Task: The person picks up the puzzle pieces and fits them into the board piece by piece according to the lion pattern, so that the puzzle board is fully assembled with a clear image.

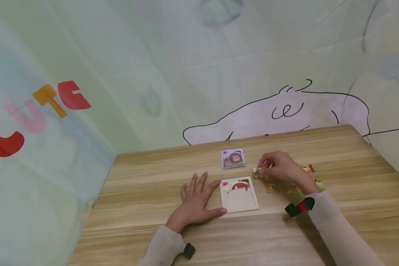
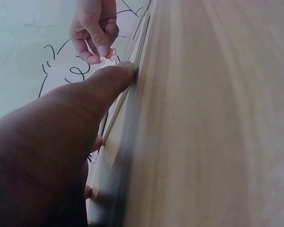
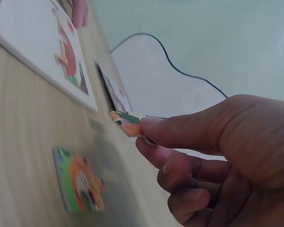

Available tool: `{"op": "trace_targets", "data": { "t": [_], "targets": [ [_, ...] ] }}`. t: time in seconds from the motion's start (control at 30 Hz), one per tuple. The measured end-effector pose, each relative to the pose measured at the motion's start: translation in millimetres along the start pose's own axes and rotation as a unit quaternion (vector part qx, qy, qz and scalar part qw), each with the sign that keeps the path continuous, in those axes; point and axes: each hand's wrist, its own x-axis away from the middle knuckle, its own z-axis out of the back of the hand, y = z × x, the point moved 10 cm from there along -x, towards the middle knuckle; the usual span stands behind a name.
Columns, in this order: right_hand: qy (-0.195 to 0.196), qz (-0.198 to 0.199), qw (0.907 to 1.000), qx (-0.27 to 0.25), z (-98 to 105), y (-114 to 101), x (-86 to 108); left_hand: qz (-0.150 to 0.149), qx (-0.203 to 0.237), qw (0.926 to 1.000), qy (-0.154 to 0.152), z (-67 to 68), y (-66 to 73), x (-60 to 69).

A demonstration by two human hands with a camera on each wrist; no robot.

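Note:
Between thumb and fingertips my right hand (image 1: pixel 280 166) pinches a jigsaw puzzle piece (image 3: pixel 128 124) with green, white and orange print, held above the table to the right of the puzzle frame. My left hand (image 1: pixel 195 205) lies spread on the table, its thumb and forefinger touching the left edge of the square puzzle frame (image 1: pixel 240 202). Along the top of that frame several pieces are fitted, showing a pink shape and a red-brown mane; its lower part is bare. Behind it lies a picture card (image 1: pixel 233 159) with a lion. In the right wrist view, a loose orange-and-green piece (image 3: pixel 78 182) lies below the hand.
More loose puzzle pieces lie on the wooden table (image 1: pixel 146 192) to the right, among them one by the right wrist (image 1: pixel 294 190) and one farther back (image 1: pixel 308 168). A printed cloth (image 1: pixel 173 74) hangs behind the table and along its left side.

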Motion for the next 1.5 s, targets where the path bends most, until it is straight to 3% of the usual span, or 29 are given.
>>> {"op": "trace_targets", "data": {
  "t": [0.33, 0.57, 0.73, 1.07, 1.5],
  "targets": [
    [-0.01, 0.033, 0.9992, -0.017, -21.4, -20.6, -3.1, 0.006, -0.004, 1.0, -0.006, -1.4, -1.0, 0.0],
    [-0.049, 0.04, 0.9971, -0.042, -47.9, -30.3, -4.1, 0.005, -0.005, 1.0, -0.007, -2.0, -0.9, -0.6],
    [-0.065, 0.062, 0.9955, -0.03, -65.7, -40.6, -4.5, 0.005, -0.006, 0.9999, -0.008, -1.8, -0.3, -0.6],
    [-0.053, 0.095, 0.9936, -0.029, -87.1, -53.8, -4.2, 0.001, -0.001, 1.0, -0.008, 0.4, 1.8, 1.1],
    [-0.025, 0.091, 0.9953, 0.021, -95.0, -59.9, -3.6, 0.007, -0.001, 1.0, -0.007, -0.4, 0.0, 0.6]
  ]
}}
